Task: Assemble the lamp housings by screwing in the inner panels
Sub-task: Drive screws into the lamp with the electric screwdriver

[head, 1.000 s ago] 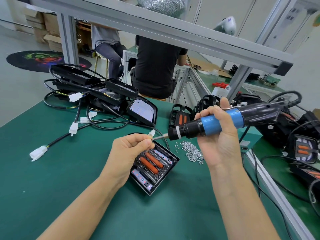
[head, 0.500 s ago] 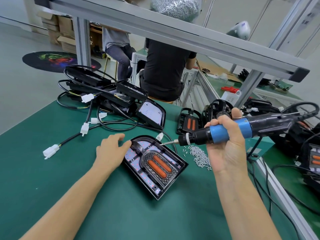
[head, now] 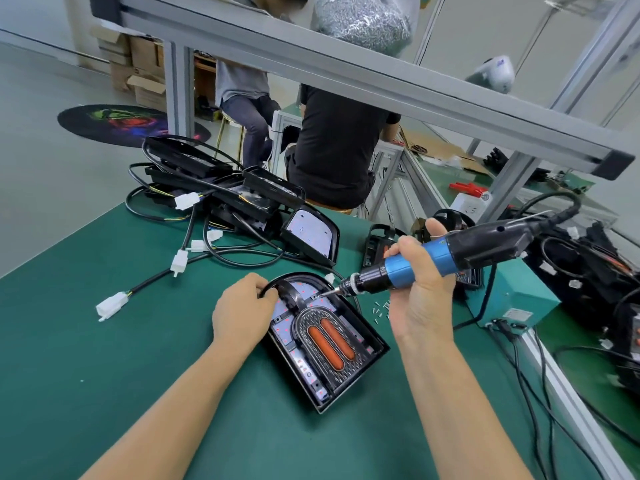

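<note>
A black lamp housing (head: 349,386) lies on the green mat, its inner panel (head: 330,337) with two orange strips facing up. My left hand (head: 244,313) grips the housing's rounded top-left edge. My right hand (head: 420,292) holds a blue and black electric screwdriver (head: 433,258). The driver's bit touches the panel near the housing's upper right. A few loose screws (head: 379,308) lie on the mat just right of the housing.
A pile of black housings (head: 242,199) with cables and white connectors (head: 112,304) fills the mat's far left. A teal box (head: 516,299) and more housings (head: 588,268) stand on the right. An aluminium frame beam (head: 381,81) crosses overhead. Two people sit beyond the bench.
My left hand left the driver tip and took hold of the housing's top edge. The screwdriver came down until its bit met the panel.
</note>
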Demonstrator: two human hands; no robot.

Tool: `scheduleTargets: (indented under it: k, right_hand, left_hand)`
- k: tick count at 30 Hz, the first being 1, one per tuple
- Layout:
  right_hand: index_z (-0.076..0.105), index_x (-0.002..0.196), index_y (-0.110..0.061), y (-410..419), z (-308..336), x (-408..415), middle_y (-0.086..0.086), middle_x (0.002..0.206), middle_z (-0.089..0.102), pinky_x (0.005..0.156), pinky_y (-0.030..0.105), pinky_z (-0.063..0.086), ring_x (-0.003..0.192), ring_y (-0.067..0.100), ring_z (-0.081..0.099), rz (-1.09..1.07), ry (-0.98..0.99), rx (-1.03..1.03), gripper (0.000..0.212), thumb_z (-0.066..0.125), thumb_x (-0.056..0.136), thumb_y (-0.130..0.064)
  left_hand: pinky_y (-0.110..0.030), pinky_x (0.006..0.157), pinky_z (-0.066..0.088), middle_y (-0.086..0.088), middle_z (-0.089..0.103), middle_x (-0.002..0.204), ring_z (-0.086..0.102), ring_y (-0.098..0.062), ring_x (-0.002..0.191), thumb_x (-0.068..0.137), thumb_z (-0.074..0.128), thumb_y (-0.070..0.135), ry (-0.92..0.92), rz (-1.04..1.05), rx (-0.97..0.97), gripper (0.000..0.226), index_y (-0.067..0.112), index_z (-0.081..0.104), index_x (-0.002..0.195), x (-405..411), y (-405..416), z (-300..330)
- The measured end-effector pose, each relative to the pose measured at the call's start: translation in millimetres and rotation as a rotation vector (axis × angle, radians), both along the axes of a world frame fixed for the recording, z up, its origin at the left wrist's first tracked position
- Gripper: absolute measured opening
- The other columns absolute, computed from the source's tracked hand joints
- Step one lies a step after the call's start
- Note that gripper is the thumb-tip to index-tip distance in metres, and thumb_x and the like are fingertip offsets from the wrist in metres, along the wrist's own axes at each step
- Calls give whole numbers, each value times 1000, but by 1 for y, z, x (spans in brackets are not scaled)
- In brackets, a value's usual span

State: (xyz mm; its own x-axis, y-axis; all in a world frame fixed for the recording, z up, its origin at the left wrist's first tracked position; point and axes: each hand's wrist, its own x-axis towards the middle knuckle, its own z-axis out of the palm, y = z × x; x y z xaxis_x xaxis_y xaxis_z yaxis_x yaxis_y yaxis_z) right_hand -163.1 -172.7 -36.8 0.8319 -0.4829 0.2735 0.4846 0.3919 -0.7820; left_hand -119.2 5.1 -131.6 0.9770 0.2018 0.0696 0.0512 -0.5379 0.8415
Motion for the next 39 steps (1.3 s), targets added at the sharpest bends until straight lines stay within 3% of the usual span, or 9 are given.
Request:
scheduleTargets:
  k: [5, 7, 10, 18, 27, 30, 33, 37, 39]
  right_hand:
    - [53, 117, -19, 1, -2, 6, -2, 70, 54, 80, 29, 47, 71, 16, 54, 12, -23, -31, 44, 61, 84, 9]
    - [54, 115, -20, 2, -2, 7, -2, 69, 55, 81, 30, 47, 72, 16, 54, 12, -24, -37, 43, 62, 83, 8]
    - [55, 112, -22, 2, -2, 9, -3, 69, 55, 84, 32, 46, 73, 17, 54, 11, -22, -46, 43, 63, 81, 6]
    - [56, 110, -23, 4, -2, 10, -1, 72, 54, 84, 32, 46, 76, 18, 54, 13, -11, -93, 42, 64, 81, 6]
    - [57, 108, -22, 8, 3, 11, 2, 73, 51, 87, 36, 42, 78, 20, 50, 71, -12, -204, 42, 60, 83, 12]
    - [57, 111, -22, 8, 8, 13, 2, 73, 52, 85, 36, 41, 80, 22, 48, 99, -6, -249, 43, 61, 83, 10]
    - [55, 112, -25, 7, 13, 15, 2, 73, 52, 84, 35, 42, 80, 21, 48, 121, -21, -283, 45, 66, 76, -1]
    - [51, 110, -24, 10, 11, 15, -1, 70, 54, 78, 27, 47, 75, 18, 50, 160, -62, -332, 45, 66, 73, -2]
    - [50, 108, -23, 13, 10, 15, -3, 68, 54, 75, 22, 48, 73, 16, 50, 162, -72, -359, 44, 66, 73, -2]
  left_hand:
    - [-31, 73, 43, 7, 64, 85, 57, -21, 85, 89, 55, 26, -9, -2, -39, 7, 22, 61, 89, -2, -2, -2]
    - [-31, 66, 42, 4, 59, 72, 52, -23, 74, 88, 53, 24, -22, -16, -1, 13, 18, 58, 77, -2, -2, -3]
    - [-30, 54, 30, -1, 40, 54, 34, -24, 60, 86, 51, 20, -30, -17, 38, 28, 11, 39, 62, -2, -3, -1]
    - [-30, 53, 25, -1, 32, 51, 27, -23, 58, 85, 52, 18, -48, -27, 14, 34, 13, 30, 59, -4, -3, 1]
    - [-30, 58, 30, -12, 41, 59, 30, -20, 62, 86, 52, 13, -76, -79, -98, 22, 4, 54, 66, -6, -1, -1]
    - [-32, 66, 43, -19, 61, 72, 41, -22, 64, 87, 53, 12, -87, -136, -195, 18, 7, 67, 78, -7, 1, -2]
    - [-40, 84, 52, -6, 72, 81, 63, -30, 82, 85, 56, 10, -92, -174, -308, 21, 19, 74, 90, -10, 2, 1]
    - [-36, 82, 51, -1, 72, 78, 65, -29, 86, 72, 55, 25, -58, -203, -379, 23, 24, 74, 85, -12, 2, 4]
    - [-35, 81, 52, 2, 73, 79, 66, -27, 85, 73, 56, 23, -41, -214, -406, 21, 27, 74, 84, -13, 3, 4]
